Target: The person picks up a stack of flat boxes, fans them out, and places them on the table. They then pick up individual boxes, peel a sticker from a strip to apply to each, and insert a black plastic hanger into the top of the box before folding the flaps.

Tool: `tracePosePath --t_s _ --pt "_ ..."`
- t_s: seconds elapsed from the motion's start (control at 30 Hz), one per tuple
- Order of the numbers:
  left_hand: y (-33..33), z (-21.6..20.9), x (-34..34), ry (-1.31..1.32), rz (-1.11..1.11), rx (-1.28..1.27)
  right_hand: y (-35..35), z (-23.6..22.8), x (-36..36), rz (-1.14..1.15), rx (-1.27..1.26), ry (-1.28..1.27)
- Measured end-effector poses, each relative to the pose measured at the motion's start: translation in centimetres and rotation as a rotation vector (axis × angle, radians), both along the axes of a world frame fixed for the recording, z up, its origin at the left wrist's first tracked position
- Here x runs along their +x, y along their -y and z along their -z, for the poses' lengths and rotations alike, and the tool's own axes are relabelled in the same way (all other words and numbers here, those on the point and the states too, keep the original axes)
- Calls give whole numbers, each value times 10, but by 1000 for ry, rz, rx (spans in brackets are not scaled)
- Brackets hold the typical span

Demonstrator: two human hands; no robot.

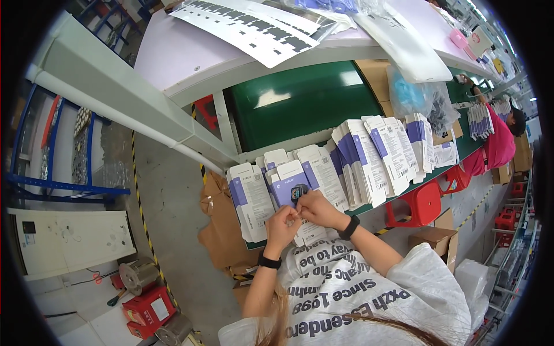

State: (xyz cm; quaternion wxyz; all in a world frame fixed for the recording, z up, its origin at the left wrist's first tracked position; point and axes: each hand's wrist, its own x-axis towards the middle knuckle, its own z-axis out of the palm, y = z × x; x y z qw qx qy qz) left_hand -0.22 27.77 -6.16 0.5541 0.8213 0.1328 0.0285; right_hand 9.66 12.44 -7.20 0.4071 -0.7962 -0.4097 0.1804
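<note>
Head view: both hands are up close together over the near edge of the bench (426, 176), fingertips almost meeting. The left hand (280, 227) has its fingers bent in narrow, and the right hand (319, 209) is curled the same way just right of it and a bit farther out. Can't tell whether either one is actually pinching something, the fingers hide that spot. There's a black band on each wrist.

Right behind the fingertips is the purple-and-white carton (281, 192) with a watch pictured on its front, and the right hand covers part of it. More of the same flat cartons sit around it: a white one with a purple corner (249, 203) on the left, another white carton (324, 176) on the right, then a big leaning row (359, 162) farther right.

Far side, there's a shiny green surface (306, 106) under a raised white shelf (173, 57) with printed sheets (248, 29) on it. A clear bag with blue stuff inside (405, 92) is over to the far right. Also on the right: a red stool (420, 203) and a person in a pink top (500, 138). Left side has a blue rack (57, 190).
</note>
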Motion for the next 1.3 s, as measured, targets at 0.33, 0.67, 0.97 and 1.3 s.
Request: tracePosePath --t_s 0.33,0.67,0.97,1.3 --pt "24 0 -10 117 -26 806 12 -6 -14 103 37 222" --pt "35 9 -1 92 -129 325 2 10 -27 352 37 283" --pt "44 8 -10 119 -125 108 -1 21 -19 509 52 69" --pt "24 23 -24 81 -290 -512 12 9 -11 609 51 -332"
